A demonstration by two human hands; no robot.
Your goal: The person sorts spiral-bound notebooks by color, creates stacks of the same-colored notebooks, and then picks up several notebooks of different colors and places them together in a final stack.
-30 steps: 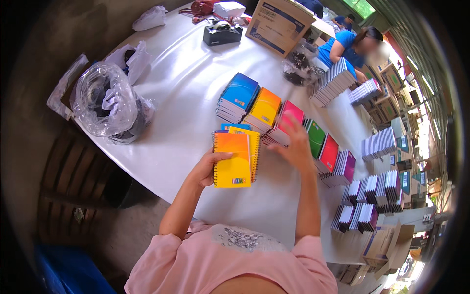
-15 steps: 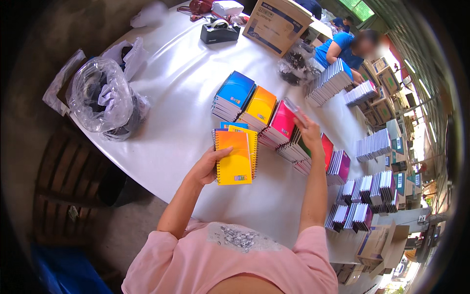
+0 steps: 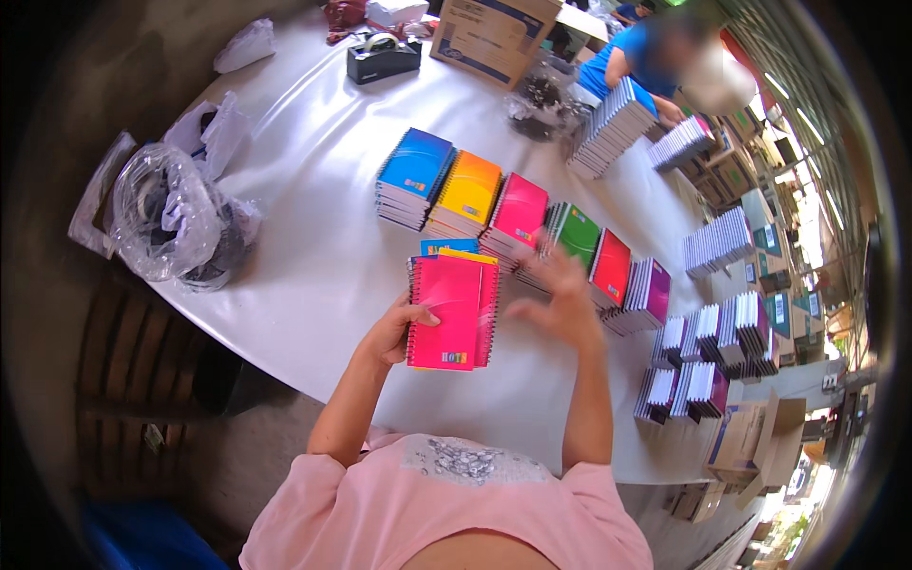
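My left hand [image 3: 388,331] grips a small handful of spiral notebooks, thumb across the front. A pink spiral notebook [image 3: 446,309] lies on top, with yellow and blue edges showing behind it. To the right, my right hand [image 3: 565,309] hovers with fingers spread and smeared by motion, nothing visible in it. Just beyond runs a slanting row of notebook stacks: blue [image 3: 415,163], orange-yellow [image 3: 467,187], pink [image 3: 519,202], green [image 3: 578,233], red [image 3: 610,268] and purple [image 3: 652,291]. My right hand is nearest the pink and green stacks, partly covering them.
A clear plastic bag [image 3: 161,214] sits at the table's left edge. Toward the back stand a black tape dispenser [image 3: 384,61] and a cardboard box [image 3: 494,38]. More notebook stacks [image 3: 717,242] line the right, where a person in blue [image 3: 617,62] works.
A pink notebook now covers the yellow one in my left hand. My right hand has drawn back from the pink stack, toward me and left. The view has shifted slightly.
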